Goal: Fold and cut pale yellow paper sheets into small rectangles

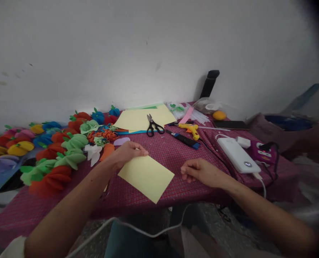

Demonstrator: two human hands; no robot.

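Note:
A pale yellow sheet of paper is held at its far left corner by my left hand, fingers pinched on the edge. The sheet is tilted a little over the front of the table. To its right, just apart from it, hovers my right hand, with fingers curled in and nothing to be seen in them. Black-handled scissors lie beyond on a stack of larger yellow sheets. A dark utility knife and a yellow glue gun rest past my right hand.
Colourful paper pumpkins crowd the left side, beside a heap of orange and green scraps. At the right are a white power bank, a purple power strip and a black phone. A white cable hangs in front.

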